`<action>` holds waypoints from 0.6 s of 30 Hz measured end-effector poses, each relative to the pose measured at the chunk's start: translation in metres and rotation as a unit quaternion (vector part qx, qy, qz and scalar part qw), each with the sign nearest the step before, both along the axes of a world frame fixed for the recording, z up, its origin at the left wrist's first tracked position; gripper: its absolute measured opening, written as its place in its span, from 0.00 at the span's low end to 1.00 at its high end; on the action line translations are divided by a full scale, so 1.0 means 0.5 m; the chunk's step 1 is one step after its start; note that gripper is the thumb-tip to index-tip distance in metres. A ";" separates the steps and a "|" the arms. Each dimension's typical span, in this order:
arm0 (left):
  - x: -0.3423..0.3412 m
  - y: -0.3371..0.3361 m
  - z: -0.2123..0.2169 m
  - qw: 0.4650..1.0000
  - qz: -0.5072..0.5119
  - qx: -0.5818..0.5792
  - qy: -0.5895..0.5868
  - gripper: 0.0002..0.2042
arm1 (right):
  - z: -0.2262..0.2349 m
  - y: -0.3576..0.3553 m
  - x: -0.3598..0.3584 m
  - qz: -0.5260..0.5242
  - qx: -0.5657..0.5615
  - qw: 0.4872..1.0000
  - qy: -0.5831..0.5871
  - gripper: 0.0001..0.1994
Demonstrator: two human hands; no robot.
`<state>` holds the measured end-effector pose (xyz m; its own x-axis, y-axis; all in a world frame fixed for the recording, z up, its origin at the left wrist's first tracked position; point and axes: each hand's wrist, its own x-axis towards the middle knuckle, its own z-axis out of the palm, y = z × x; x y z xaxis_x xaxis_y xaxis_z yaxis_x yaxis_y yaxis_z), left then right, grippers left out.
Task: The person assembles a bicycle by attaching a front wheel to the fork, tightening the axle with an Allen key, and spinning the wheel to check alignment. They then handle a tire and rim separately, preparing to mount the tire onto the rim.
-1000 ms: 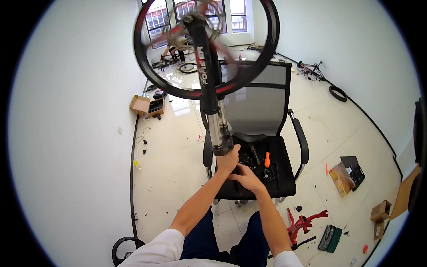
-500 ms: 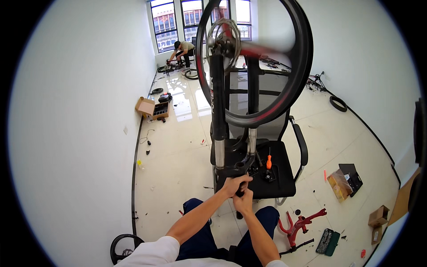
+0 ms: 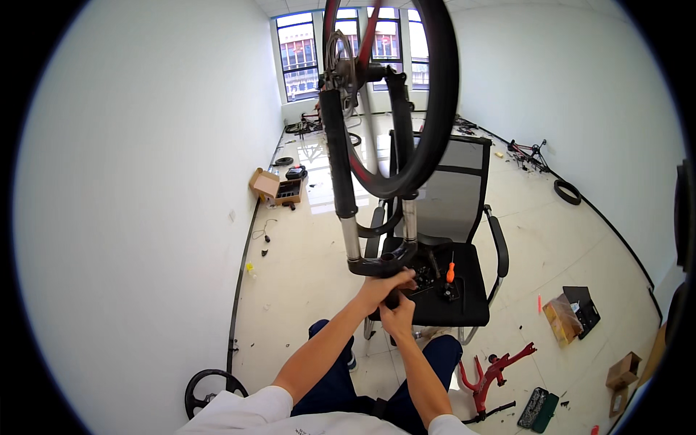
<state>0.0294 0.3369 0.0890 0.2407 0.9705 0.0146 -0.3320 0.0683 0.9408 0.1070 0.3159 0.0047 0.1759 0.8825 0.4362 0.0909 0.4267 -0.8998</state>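
Observation:
A black bicycle suspension fork (image 3: 338,156) stands upside down in front of me, its crown low and its legs pointing up. Between the leg ends at the top sits a wheel with a black tyre (image 3: 442,94) and red spokes; its upper part runs out of the picture. My left hand (image 3: 386,287) is wrapped round the steerer tube just under the crown. Directly below, my right hand (image 3: 398,317) is closed on the same tube, which the fingers mostly hide.
Behind the fork is a black office chair (image 3: 475,293); an orange-handled screwdriver (image 3: 450,272) and small dark parts lie on its seat. A red bicycle frame (image 3: 487,380) and a green case (image 3: 538,410) are on the floor at right. An opened cardboard box (image 3: 265,183) lies by the left wall.
The fork and wheel have turned, so the wheel looks narrower, and they sit further left. Both hands keep their hold. The view has shifted, and the person by the windows no longer shows.

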 end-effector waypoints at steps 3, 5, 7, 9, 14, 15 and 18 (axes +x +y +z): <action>-0.030 -0.001 -0.030 0.999 0.003 -0.015 -0.045 0.11 | -0.036 0.002 -0.035 0.007 0.027 1.000 0.002 0.07; -0.041 -0.026 -0.040 0.998 0.066 -0.019 -0.001 0.13 | -0.067 -0.007 -0.055 0.067 0.011 0.998 -0.002 0.08; -0.057 -0.050 -0.064 0.990 0.135 -0.016 0.040 0.15 | -0.079 -0.019 -0.055 0.162 -0.003 0.985 -0.058 0.09; -0.082 -0.075 -0.107 0.975 0.208 -0.004 0.082 0.17 | -0.046 -0.038 -0.020 0.288 -0.011 0.944 -0.163 0.11; -0.162 -0.145 -0.233 0.925 0.274 0.052 0.259 0.16 | 0.122 0.014 0.158 0.277 -0.075 0.955 0.076 0.16; -0.171 -0.159 -0.260 0.919 0.276 0.078 0.269 0.15 | 0.159 0.037 0.178 0.249 -0.037 0.959 0.129 0.20; -0.176 -0.201 -0.283 0.916 0.256 0.083 0.297 0.15 | 0.299 0.046 0.217 0.283 0.080 0.941 0.165 0.30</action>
<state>-0.0588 0.2363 -0.0523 -0.2327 0.9545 0.1867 0.2942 -0.1139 0.9489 0.2156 0.3391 0.1543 -0.1547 0.8029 0.5757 -0.4648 0.4550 -0.7596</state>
